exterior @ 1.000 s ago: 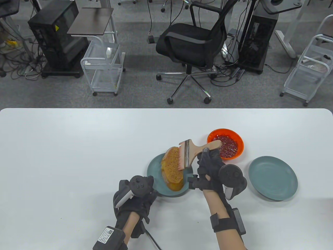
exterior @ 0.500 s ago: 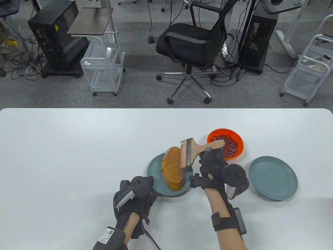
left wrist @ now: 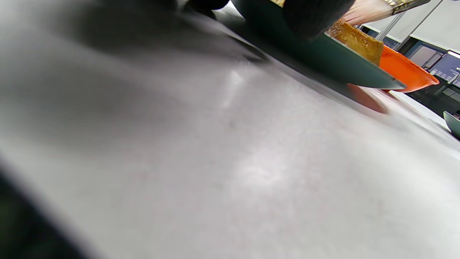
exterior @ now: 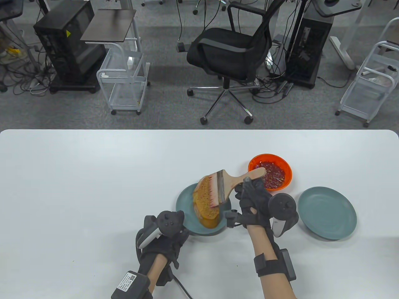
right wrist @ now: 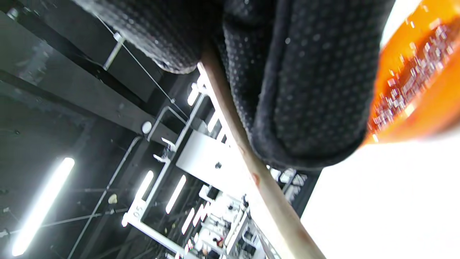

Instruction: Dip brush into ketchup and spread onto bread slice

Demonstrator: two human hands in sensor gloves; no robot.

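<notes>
A bread slice (exterior: 204, 202) with an orange-brown coat lies tilted on a teal plate (exterior: 184, 205). My right hand (exterior: 252, 202) grips the wooden handle of a wide brush (exterior: 223, 187); its reddened bristles lie on the right side of the bread. The handle also shows in the right wrist view (right wrist: 248, 169) between my gloved fingers. An orange bowl of ketchup (exterior: 270, 176) stands just behind my right hand. My left hand (exterior: 165, 232) rests at the plate's near-left rim, which shows in the left wrist view (left wrist: 323, 61); its fingers are hidden under the tracker.
A second, empty teal plate (exterior: 326, 212) sits to the right of my right hand. The white table (exterior: 93, 187) stretches wide to the left. An office chair (exterior: 229, 59) and wire carts stand on the floor beyond the far edge.
The brush has swung down and left: its bristles were lifted off above the bread's right edge half a second ago and now lie on the bread. The left hand has not moved.
</notes>
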